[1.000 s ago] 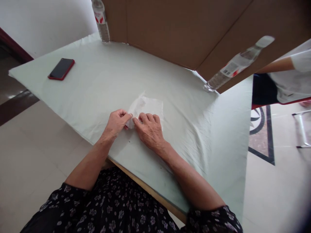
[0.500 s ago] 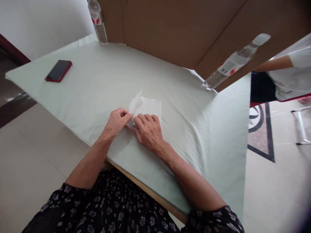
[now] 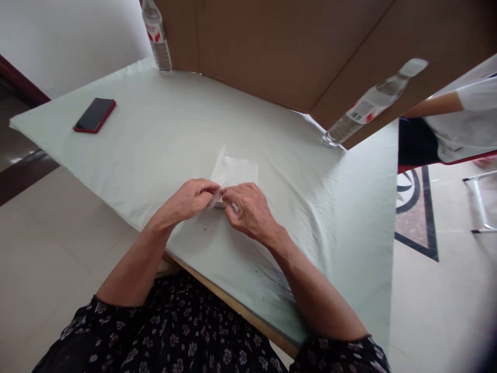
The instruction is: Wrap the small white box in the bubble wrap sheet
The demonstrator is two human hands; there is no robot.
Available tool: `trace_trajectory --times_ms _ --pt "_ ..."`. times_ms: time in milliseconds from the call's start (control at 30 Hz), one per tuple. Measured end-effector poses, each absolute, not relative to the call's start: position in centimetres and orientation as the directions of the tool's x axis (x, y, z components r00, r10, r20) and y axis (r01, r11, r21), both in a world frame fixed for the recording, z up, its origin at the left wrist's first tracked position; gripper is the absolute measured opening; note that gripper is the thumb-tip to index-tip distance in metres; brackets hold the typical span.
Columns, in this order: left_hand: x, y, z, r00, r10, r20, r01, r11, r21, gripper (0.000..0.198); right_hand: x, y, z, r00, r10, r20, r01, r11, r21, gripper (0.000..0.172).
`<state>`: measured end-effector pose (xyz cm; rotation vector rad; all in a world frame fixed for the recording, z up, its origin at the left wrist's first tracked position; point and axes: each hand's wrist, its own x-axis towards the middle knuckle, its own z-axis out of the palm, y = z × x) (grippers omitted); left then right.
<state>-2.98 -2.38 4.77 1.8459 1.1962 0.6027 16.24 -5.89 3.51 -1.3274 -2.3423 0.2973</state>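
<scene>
Head view: items on a pale green cloth [image 3: 166, 140], left to right.
Phone [image 3: 95, 115]: lying flat, red-edged.
Left bottle [image 3: 158, 44]: clear, standing beside cardboard [image 3: 264, 46].
Left hand [image 3: 191, 199]: pinching the near-left edge of a white sheet [image 3: 238, 170] between thumb and fingers.
Sheet position: on the cloth, reaching beyond both hands.
Right hand [image 3: 249, 210]: bent at the fingers, touching the sheet's near edge; cannot tell whether pinching.
Right bottle [image 3: 363, 110]: clear, standing near cardboard.
</scene>
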Motion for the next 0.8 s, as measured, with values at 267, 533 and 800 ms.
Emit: trace_trajectory --times_ms 267,533,800 --pt "-1.9 -2.9 3.1 0.474 0.862 0.178 0.665 -0.483 0.57 0.024 17.2 -5.6 3.1 -0.421 0.847 0.325 0.681 0.532 -0.503 0.02" --pt "-1.4 -3.5 1.3 0.508 0.769 0.388 0.645 -0.638 0.42 0.02 21.9 -6.6 2.6 -0.032 0.92 0.39 0.744 0.283 -0.606 0.014" --pt "-0.2 -4.5 1.3 0.449 0.812 0.372 0.726 -0.575 0.378 0.017 22.8 -7.9 1.9 0.045 0.996 -0.082 0.708 -0.09 -0.701 0.057"
